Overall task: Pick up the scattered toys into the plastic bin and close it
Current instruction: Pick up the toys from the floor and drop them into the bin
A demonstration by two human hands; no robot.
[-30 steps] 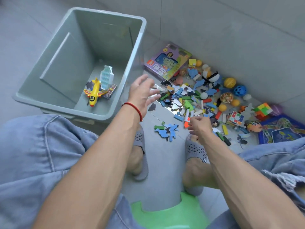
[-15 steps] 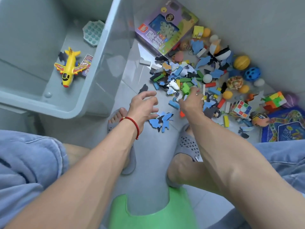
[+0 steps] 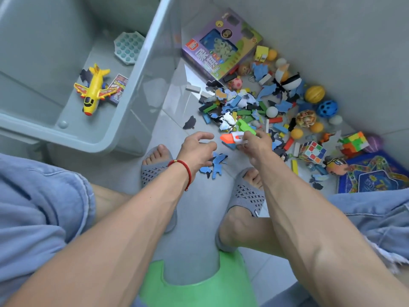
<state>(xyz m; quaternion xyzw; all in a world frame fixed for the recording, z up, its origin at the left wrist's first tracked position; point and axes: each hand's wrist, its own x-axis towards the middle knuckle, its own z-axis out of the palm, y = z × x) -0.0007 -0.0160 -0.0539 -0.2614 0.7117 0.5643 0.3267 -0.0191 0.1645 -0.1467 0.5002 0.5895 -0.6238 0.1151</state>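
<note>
Gripping orange-white-green toy gun [image 3: 238, 134], right hand [image 3: 254, 144] above scattered toys; left hand [image 3: 198, 149] loose, holding nothing, beside plastic bin [image 3: 132, 85].

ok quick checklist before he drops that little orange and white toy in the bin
1. Right hand pinches the orange-and-white toy: ok.
2. Toy lifted free of the pile: cannot tell; green piece sits right against it.
3. Plastic bin open, no lid on: ok.
4. Space inside the bin: ok; only the yellow plane, a card and a bubble toy on its floor.
5. Left hand holds nothing, free to help: ok.
6. Pile cleared: not ok; many toys on the floor.
</note>
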